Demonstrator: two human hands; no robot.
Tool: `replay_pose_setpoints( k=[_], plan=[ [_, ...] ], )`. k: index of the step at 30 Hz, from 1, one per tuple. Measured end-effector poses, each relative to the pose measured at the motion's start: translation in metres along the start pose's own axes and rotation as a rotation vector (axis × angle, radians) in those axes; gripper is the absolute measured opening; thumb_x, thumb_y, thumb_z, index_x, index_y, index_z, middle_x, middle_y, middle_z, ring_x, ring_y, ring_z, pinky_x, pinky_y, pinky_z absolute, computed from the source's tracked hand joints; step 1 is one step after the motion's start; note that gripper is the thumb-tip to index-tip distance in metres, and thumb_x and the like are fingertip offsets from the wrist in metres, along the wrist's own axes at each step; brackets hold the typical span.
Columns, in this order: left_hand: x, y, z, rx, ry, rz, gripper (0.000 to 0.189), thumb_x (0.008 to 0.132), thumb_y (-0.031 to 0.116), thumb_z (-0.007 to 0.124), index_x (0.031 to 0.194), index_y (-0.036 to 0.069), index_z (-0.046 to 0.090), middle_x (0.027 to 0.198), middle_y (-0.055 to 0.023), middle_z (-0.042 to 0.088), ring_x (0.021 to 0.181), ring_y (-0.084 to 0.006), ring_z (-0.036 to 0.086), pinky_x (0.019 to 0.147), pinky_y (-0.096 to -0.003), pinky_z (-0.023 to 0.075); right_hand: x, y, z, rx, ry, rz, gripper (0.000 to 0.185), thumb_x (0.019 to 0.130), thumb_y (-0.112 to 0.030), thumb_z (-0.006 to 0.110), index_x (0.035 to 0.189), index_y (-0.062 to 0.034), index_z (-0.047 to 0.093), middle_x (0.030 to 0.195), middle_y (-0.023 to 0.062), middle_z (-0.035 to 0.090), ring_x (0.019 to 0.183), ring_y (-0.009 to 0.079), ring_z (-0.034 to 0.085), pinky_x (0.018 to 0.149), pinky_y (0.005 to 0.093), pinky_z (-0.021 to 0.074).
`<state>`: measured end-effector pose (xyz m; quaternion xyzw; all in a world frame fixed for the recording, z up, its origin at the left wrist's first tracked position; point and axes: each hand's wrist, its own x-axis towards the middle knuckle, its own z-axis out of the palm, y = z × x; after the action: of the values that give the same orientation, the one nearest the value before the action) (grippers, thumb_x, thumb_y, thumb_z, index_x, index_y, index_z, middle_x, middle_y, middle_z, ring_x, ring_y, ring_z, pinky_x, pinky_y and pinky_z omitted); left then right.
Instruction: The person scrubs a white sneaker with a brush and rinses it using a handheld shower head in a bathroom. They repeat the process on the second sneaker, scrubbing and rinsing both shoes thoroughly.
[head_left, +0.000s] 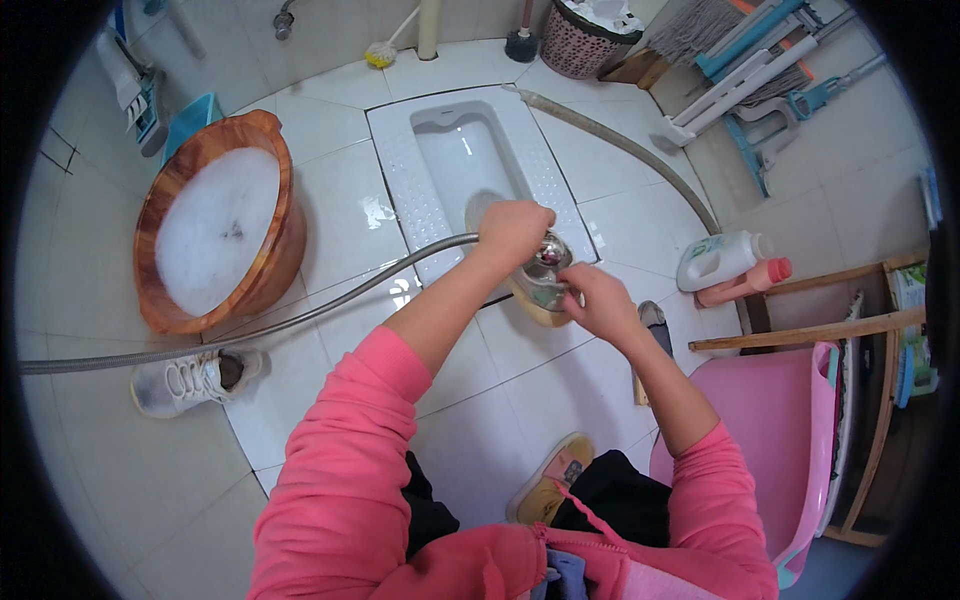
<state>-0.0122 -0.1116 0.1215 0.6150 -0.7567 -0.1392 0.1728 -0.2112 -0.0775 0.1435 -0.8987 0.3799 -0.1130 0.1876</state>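
Observation:
My left hand (516, 231) is closed around a chrome shower head (553, 250). From it a flexible metal shower hose (367, 286) runs off to the left. My right hand (602, 300) pinches the edge of a wet shoe (543, 298) with a tan sole, held just under the shower head. Part of the shoe lies behind my left hand. Both hands are above the near end of a white ceramic squat toilet (386, 154) set in the tiled floor.
At left stand a wooden basin (294, 225) of suds (217, 225) and a white sneaker (187, 382). A drain hose (637, 135), two plastic bottles (720, 259), a pink tub (757, 442) and a wooden rack (810, 330) line the right. A waste bin (576, 45) stands behind.

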Motion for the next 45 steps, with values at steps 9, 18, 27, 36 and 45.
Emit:
replay_pose_setpoints(
  k=[9,18,27,36,45],
  plan=[
    [-0.007,0.016,-0.001,-0.009,0.129,0.08,0.018,0.072,0.017,0.067,0.09,0.016,0.07,0.088,-0.0056,0.067,0.079,-0.0268,0.067,0.066,-0.0389,0.0528,-0.006,0.031,0.057,-0.071,0.079,0.029,0.021,0.083,-0.006,0.058,0.104,-0.0111,0.057,0.096,0.0089,0.061,0.081,0.032,0.061,0.065,0.0426,0.0504],
    [-0.008,-0.018,0.015,-0.111,0.035,-0.113,0.018,0.08,0.015,0.059,0.093,0.016,0.07,0.088,-0.0082,0.069,0.081,-0.0277,0.067,0.069,-0.0411,0.0518,0.023,-0.015,-0.017,-0.037,0.204,-0.13,0.017,0.07,-0.004,0.064,0.087,-0.0075,0.063,0.08,0.0073,0.061,0.075,0.0284,0.059,0.065,0.039,0.0478],
    [0.0,0.004,-0.004,-0.06,0.052,-0.001,0.019,0.076,0.014,0.063,0.093,0.013,0.069,0.09,-0.0098,0.069,0.08,-0.0291,0.067,0.067,-0.0413,0.053,0.001,-0.003,-0.018,-0.042,0.056,-0.027,0.019,0.073,-0.005,0.062,0.092,-0.0078,0.061,0.085,0.0088,0.061,0.079,0.0297,0.06,0.068,0.04,0.0485],
    [-0.01,0.021,-0.006,-0.096,0.262,0.139,0.013,0.072,0.016,0.067,0.083,0.008,0.065,0.085,-0.0107,0.063,0.074,-0.0293,0.067,0.064,-0.0396,0.0539,-0.008,0.026,0.054,-0.02,0.107,0.035,0.026,0.08,-0.002,0.06,0.106,-0.0097,0.055,0.098,0.0094,0.06,0.082,0.0324,0.061,0.065,0.043,0.0512],
    [-0.006,-0.015,0.016,-0.13,0.099,-0.123,0.019,0.079,0.013,0.06,0.096,0.016,0.07,0.094,-0.0065,0.068,0.084,-0.0283,0.066,0.072,-0.0398,0.0523,0.014,-0.005,-0.014,-0.004,0.217,-0.093,0.021,0.07,-0.002,0.064,0.09,-0.006,0.062,0.083,0.0088,0.062,0.075,0.0291,0.06,0.066,0.0385,0.0487]
  ],
)
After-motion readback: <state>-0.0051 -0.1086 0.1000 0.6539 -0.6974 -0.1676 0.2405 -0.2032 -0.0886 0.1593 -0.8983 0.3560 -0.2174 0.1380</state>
